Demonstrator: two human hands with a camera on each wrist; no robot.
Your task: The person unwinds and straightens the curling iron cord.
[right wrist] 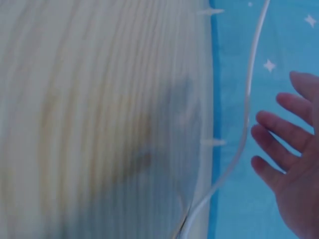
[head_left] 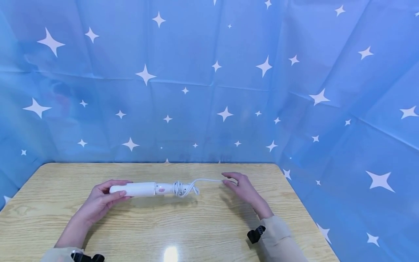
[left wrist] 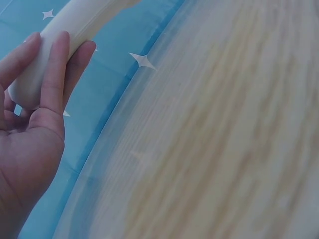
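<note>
A white wand-shaped hair styler is held level above the wooden table, with a pink switch on its narrower handle. My left hand grips its thick left end between thumb and fingers; the left wrist view shows the fingers round the smooth white barrel. The white cord is wound in several loops about the handle, and one length runs right towards my right hand. In the right wrist view that cord passes by the spread, relaxed fingertips. The plug is not visible.
The wood-grain table has rounded far corners. A blue curtain with white stars hangs behind it and along the right side. A dark wrist camera sits at the right sleeve, another at the left.
</note>
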